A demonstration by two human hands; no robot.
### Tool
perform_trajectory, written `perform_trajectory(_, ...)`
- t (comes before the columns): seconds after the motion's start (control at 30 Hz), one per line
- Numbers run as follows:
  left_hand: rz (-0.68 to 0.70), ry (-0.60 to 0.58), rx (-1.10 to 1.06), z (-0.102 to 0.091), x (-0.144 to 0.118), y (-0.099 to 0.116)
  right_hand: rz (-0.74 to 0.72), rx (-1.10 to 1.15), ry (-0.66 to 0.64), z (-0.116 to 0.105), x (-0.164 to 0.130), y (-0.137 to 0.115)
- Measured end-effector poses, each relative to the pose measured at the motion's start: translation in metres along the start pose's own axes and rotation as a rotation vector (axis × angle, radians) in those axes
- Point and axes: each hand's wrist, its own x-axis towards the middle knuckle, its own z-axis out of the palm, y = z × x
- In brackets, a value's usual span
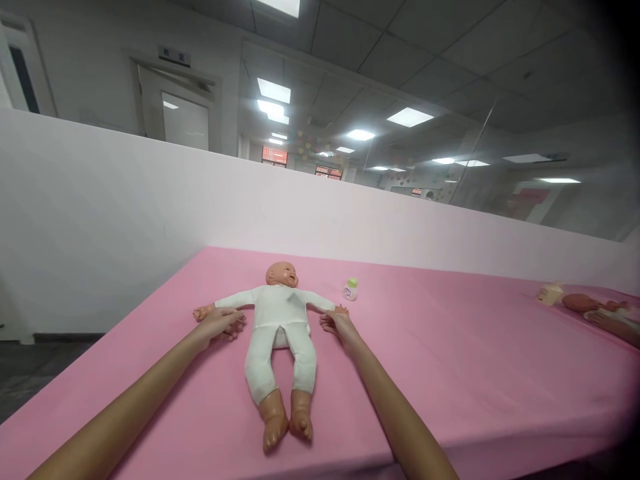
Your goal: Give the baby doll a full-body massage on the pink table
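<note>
My left grip (216,325) and right grip (343,327), fingers loosely parted and clamped on nothing, flank the doll (280,308) at lower centre of the frame, where a careless outward sweep of the right could topple the bottle (351,290).

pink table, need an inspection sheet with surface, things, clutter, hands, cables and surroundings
Surface: pink table, faint creases toward the right.
Things: doll in white clothes, lying on its back, arms spread.
Clutter: green-capped bottle upright near the doll; cream bottle and second doll at far right, details blurred.
Hands: left hand and right hand beside the doll's arms, grasping nothing; contact unclear.
Cables: nothing seen.
Surroundings: white partition behind, door, lit ceiling panels.
</note>
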Motion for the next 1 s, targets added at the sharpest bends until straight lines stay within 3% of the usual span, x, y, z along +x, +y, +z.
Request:
perform_trajectory(0.13,0.221,0.155,0.132,-0.002,0.004,-0.01,0.166,-0.073,-0.084,-0.019,0.02,0.018)
perform_trajectory(0.23,0.413,0.217,0.357,0.006,0.008,-0.017,0.133,-0.111,-0.098,-0.013,0.029,0.032)
perform_trajectory(0.33,0.508,0.158,0.515,0.012,0.007,-0.024,0.039,-0.159,-0.153,-0.002,0.023,0.044)
perform_trajectory(0.47,0.538,0.091,0.597,0.016,-0.001,-0.025,-0.12,-0.298,-0.288,0.0,0.007,0.049)
perform_trajectory(0.57,0.525,0.115,0.636,0.019,-0.005,-0.024,-0.209,-0.424,-0.366,-0.004,0.003,0.046)
perform_trajectory(0.7,0.516,0.183,0.676,0.024,-0.01,-0.022,-0.219,-0.442,-0.392,-0.007,0.003,0.043)
perform_trajectory(1.0,0.488,0.194,0.667,0.03,-0.018,-0.019,-0.261,-0.482,-0.457,-0.003,-0.004,0.038)
